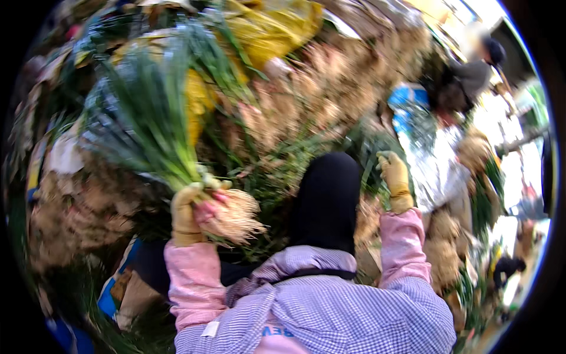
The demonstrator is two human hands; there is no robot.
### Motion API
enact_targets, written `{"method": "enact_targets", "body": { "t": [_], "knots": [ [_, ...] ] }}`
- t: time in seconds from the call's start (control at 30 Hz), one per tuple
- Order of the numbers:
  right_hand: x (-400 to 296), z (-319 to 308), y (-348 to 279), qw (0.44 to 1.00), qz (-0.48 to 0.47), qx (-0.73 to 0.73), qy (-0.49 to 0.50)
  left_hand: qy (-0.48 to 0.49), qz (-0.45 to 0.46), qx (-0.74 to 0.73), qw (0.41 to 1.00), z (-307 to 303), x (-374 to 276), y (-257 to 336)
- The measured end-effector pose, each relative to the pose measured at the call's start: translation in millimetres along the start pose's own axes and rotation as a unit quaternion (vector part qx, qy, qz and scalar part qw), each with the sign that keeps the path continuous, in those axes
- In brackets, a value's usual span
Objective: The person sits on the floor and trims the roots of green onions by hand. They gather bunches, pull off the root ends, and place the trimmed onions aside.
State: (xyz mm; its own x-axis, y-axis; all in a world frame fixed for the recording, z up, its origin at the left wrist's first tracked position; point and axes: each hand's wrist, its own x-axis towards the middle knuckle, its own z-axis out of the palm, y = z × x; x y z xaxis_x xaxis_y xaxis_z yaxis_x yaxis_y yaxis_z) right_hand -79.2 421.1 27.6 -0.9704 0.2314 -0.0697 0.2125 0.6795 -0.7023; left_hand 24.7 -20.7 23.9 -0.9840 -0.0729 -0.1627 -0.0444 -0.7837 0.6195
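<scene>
My left hand (pixel 188 214), in a yellowish work glove, grips a bunch of green onions (pixel 177 155) just above the roots. Its long green leaves fan up and to the left; reddish bulbs and a pale root tuft (pixel 234 217) point right. My right hand (pixel 393 177), gloved alike, is raised on the other side of my dark-clad knee, beside green leaves (pixel 371 146). Its fingers look partly curled, and whether they hold any leaf cannot be made out.
Piled onion bunches with tan roots (pixel 309 93) lie ahead, near a yellow plastic sheet (pixel 274 26). Loose leaves (pixel 278 172) cover the ground before me. A silvery and blue bag (pixel 429 159) lies at right. Another person (pixel 471 79) is at upper right, one more farther off.
</scene>
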Motion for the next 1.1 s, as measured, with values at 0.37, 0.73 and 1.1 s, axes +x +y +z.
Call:
{"method": "enact_targets", "body": {
  "t": [0.37,0.73,1.1],
  "knots": [
    [91.0,274.6,-214.1,0.953,-0.216,-0.038,-0.21,-0.055,-0.038,-0.201,0.977,-28.6,1.7,-4.1],
    [40.4,125.2,-156.7,0.929,-0.262,0.257,-0.05,-0.058,-0.013,-0.181,0.982,-24.6,1.9,-8.9],
    [-45.1,-14.6,62.4,0.928,0.164,-0.333,-0.042,-0.105,-0.005,-0.18,0.978,-23.5,14.3,-20.7]
  ]
}}
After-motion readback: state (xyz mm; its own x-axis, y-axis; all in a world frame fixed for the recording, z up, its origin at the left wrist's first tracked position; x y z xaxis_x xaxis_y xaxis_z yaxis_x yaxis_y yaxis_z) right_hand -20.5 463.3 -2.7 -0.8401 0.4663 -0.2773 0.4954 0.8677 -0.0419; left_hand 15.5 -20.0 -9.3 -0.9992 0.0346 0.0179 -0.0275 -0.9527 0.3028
